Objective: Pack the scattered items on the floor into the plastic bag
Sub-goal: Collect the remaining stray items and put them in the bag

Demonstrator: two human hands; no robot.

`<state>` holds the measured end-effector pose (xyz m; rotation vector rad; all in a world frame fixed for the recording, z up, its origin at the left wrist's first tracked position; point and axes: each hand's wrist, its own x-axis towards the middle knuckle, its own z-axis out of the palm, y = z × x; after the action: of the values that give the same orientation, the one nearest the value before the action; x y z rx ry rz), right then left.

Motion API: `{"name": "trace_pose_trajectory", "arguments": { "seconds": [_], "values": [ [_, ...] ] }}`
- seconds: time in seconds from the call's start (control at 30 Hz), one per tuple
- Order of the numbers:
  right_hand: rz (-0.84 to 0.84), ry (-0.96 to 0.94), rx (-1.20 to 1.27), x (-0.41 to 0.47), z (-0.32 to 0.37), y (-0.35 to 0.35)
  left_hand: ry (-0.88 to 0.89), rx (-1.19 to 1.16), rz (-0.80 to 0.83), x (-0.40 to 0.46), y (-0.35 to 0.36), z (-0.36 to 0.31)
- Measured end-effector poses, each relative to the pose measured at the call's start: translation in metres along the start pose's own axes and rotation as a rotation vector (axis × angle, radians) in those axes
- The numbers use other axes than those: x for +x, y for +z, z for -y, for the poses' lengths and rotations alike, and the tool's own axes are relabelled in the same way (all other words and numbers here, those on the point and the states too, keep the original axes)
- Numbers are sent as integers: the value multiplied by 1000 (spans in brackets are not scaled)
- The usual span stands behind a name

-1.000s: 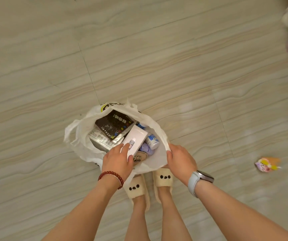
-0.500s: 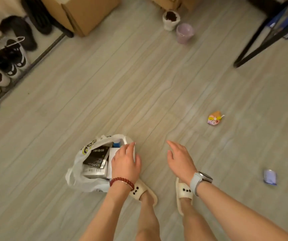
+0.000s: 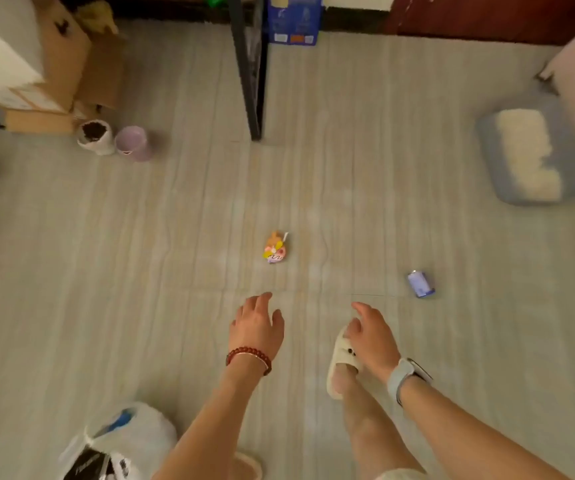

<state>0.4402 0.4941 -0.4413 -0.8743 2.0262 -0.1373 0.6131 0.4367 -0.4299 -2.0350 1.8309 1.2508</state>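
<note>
Bag [image 3: 130, 434]: white plastic, on the floor [image 3: 71, 271] at the person's lower left, mouth up, a dark packet and something blue showing inside. Partly cut off by the frame edge, so how full it is cannot be told. Nobody is holding it.

Person stands over it, both arms out in front, one slippered foot forward.

Left hand [image 3: 256, 327], red bead bracelet on the wrist: fingers loose and a little spread, palm down, holding nothing. It hangs above bare floor, pointed toward the toy.

Right hand [image 3: 372, 336], watch on the wrist: fingers likewise relaxed, holding nothing, hanging above the forward slipper.

Two items lie loose, well apart from the bag:
- small orange and pink toy [image 3: 275, 247], ahead of the left hand, near the middle of the floor;
- small purple box [image 3: 420, 284], off to the right, ahead of the right hand. Blurred, so what it is cannot be told.

Step in hand, as I read it: between loads, heading out for the next pickup. The toy looks the likelier target. Next move calls for a step forward and a deep bend, a pinch on the toy, then the carry to the bag, which sits behind the reach and may need a hand to hold its mouth wide.
</note>
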Motion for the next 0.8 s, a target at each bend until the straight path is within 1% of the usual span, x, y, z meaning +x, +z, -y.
{"name": "trace_pose_trajectory", "arguments": {
  "seconds": [0.13, 0.23, 0.3, 0.37, 0.47, 0.57, 0.67, 0.73, 0.8],
  "values": [
    [-57, 137, -1, 73, -78, -70, 77, 42, 137, 69, 65, -106],
    [-95, 217, -22, 123, -132, -92, 117, 38, 155, 122, 108, -149],
    [-119, 281, -11, 156, -164, -91, 121, 37, 141, 159, 136, -158],
    [-126, 318, -29, 189, -194, -79, 90, 33, 104, 196, 164, -153],
    [-133, 322, -115, 243, -232, -41, -43, 45, 41, 249, 204, -119],
    [-181, 310, -208, 309, -268, 3, -116, 184, 33, 303, 250, -66],
    [-244, 305, -346, 379, -307, 30, -122, 342, 43, 351, 291, -24],
    [-302, 332, -403, 420, -331, 39, -82, 390, 43, 376, 317, -6],
    [-351, 400, -411, 452, -350, 46, -21, 434, 48, 395, 342, 6]
  ]
}}
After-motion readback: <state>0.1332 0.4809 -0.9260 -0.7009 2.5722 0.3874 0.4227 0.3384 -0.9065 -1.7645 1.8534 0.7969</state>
